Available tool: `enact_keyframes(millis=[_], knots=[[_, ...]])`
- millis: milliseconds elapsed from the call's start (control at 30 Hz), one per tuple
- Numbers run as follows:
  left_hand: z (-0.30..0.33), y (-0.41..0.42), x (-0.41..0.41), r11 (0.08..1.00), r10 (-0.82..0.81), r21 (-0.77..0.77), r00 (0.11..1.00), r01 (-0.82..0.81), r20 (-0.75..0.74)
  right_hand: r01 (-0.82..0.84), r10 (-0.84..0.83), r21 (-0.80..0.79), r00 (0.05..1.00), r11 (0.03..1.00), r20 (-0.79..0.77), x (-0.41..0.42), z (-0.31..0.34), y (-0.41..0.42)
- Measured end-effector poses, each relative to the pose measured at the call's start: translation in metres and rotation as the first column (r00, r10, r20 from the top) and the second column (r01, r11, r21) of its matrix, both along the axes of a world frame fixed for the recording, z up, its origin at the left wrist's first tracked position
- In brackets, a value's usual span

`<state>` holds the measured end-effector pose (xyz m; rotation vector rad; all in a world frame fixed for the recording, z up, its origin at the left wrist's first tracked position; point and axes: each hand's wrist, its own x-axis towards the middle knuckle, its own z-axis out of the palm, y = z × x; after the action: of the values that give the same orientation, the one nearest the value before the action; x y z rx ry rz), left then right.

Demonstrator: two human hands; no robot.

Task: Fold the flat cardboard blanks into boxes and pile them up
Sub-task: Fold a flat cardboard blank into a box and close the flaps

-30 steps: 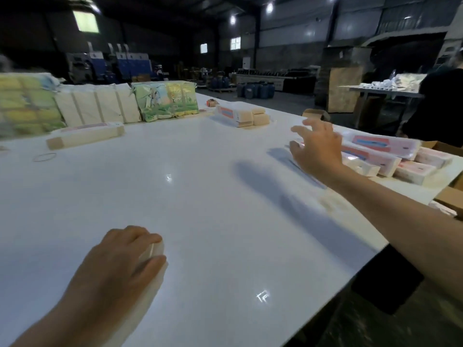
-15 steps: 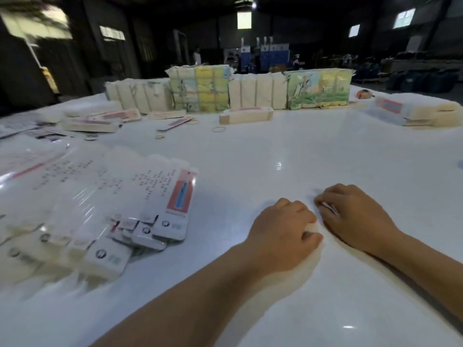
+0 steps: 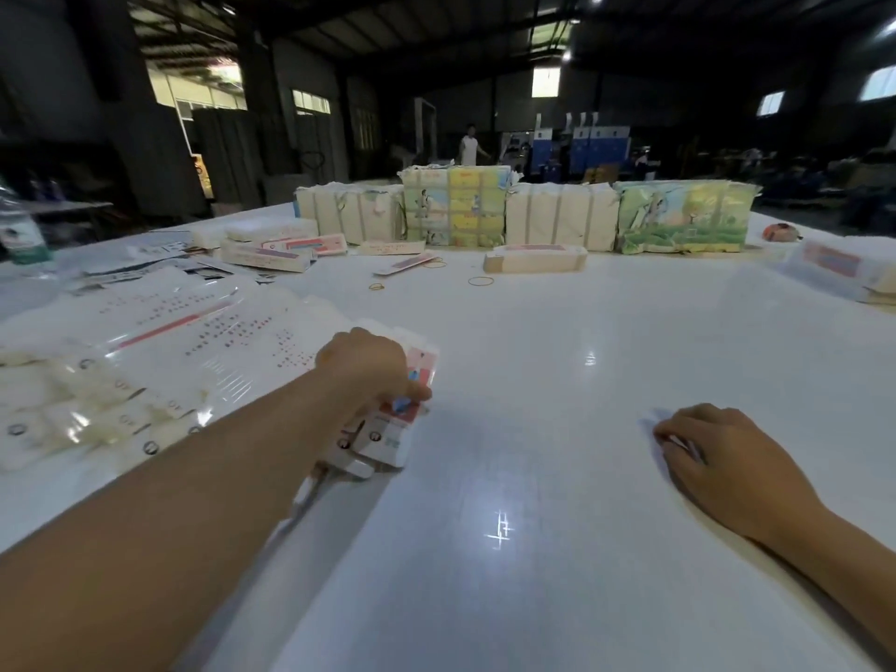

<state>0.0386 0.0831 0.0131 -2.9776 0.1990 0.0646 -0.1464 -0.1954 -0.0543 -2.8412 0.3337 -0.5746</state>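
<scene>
Flat white cardboard blanks point(image 3: 194, 341) with red and blue print lie fanned out across the left of the white table point(image 3: 557, 429). My left hand point(image 3: 368, 366) reaches over the right end of the fan, its fingers curled down on the top blank point(image 3: 388, 438), whose tabs stick out below the hand. My right hand point(image 3: 727, 458) rests on the table at the right with curled fingers. A pale patch shows under its fingertips, and I cannot tell whether it holds anything. Folded boxes lie farther back: one point(image 3: 533, 258) at the centre, a pile point(image 3: 271, 249) at the left, and more point(image 3: 834, 269) at the right edge.
Wrapped bundles of stock point(image 3: 557, 220) stand in a row along the far side of the table. Rubber bands point(image 3: 481, 281) lie in front of them. A plastic bottle point(image 3: 19, 235) stands at the far left. A person point(image 3: 469, 147) stands in the dark hall behind.
My view has swung left toward the blanks. My left hand has left the spot beside my right hand and reached left onto the fan of blanks. My right hand has stayed on the table.
</scene>
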Motion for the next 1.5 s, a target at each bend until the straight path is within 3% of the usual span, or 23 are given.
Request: enact_keyframes(millis=[100,333,433,500,633,767,900,1033,1100,1133,1200,1233,1267,1300,1333,1367,1433,1500], knots=[[-0.002,0.000,0.002,1.000,0.024,0.019,1.000,-0.023,-0.017,-0.006,0.006,0.011,1.000,1.000,0.002,-0.001,0.000,0.000],[0.005,-0.006,0.011,0.925,0.121,-0.330,0.971,-0.186,-0.208,0.018,-0.018,-0.004,1.000,1.000,0.010,-0.003,0.000,0.000],[0.014,-0.010,0.011,0.955,0.076,-0.275,0.989,-0.108,-0.123,0.016,-0.015,-0.005,1.000,1.000,0.009,-0.003,0.000,-0.001],[0.024,-0.016,0.012,0.943,0.003,-0.332,0.999,-0.016,-0.038,0.016,-0.015,-0.008,1.000,1.000,0.007,-0.003,0.000,-0.001],[0.034,-0.046,-0.003,0.798,-0.179,-0.578,0.983,0.169,0.040,0.011,-0.011,-0.017,1.000,1.000,0.010,-0.003,0.000,-0.001],[0.015,-0.085,-0.048,0.630,-0.372,-0.724,0.928,0.280,0.035,0.015,-0.016,-0.031,1.000,0.999,-0.013,-0.003,0.001,-0.001],[-0.028,-0.100,-0.078,0.552,-0.553,-0.710,0.829,0.437,0.080,0.026,-0.027,0.007,0.998,1.000,0.049,-0.006,0.003,0.003],[-0.047,-0.097,-0.083,0.568,-0.593,-0.655,0.800,0.498,0.094,-0.008,0.008,0.010,1.000,1.000,0.020,-0.004,0.001,0.002],[-0.049,-0.094,-0.080,0.544,-0.592,-0.653,0.792,0.527,0.146,-0.048,0.043,0.093,0.998,0.994,0.049,-0.005,0.001,0.000],[-0.049,-0.093,-0.080,0.531,-0.592,-0.656,0.789,0.536,0.165,-0.054,0.035,0.213,0.995,0.975,0.092,-0.005,0.003,-0.001],[-0.051,-0.092,-0.080,0.494,-0.591,-0.681,0.783,0.542,0.195,-0.091,-0.059,0.565,0.969,0.820,0.241,-0.006,0.013,0.000],[-0.052,-0.091,-0.080,0.473,-0.588,-0.690,0.780,0.548,0.215,-0.160,-0.127,0.736,0.940,0.658,0.318,-0.006,0.020,0.001],[-0.052,-0.091,-0.080,0.459,-0.585,-0.692,0.776,0.557,0.237,-0.249,-0.178,0.865,0.918,0.435,0.354,-0.006,0.025,0.001],[-0.053,-0.092,-0.080,0.451,-0.584,-0.688,0.771,0.568,0.254,-0.318,-0.192,0.927,0.915,0.198,0.355,-0.006,0.029,0.002],[-0.053,-0.091,-0.081,0.445,-0.584,-0.681,0.765,0.581,0.271,-0.340,-0.174,0.940,0.925,0.024,0.339,-0.007,0.031,0.003],[-0.053,-0.091,-0.082,0.440,-0.584,-0.674,0.759,0.594,0.287,-0.319,-0.118,0.947,0.943,-0.044,0.312,-0.009,0.032,0.004],[-0.052,-0.091,-0.085,0.433,-0.588,-0.657,0.746,0.617,0.313,-0.259,-0.003,0.966,0.966,-0.013,0.259,-0.013,0.032,0.007],[-0.051,-0.091,-0.088,0.426,-0.591,-0.633,0.729,0.646,0.346,-0.238,0.010,0.971,0.971,-0.002,0.238,-0.015,0.032,0.007]])
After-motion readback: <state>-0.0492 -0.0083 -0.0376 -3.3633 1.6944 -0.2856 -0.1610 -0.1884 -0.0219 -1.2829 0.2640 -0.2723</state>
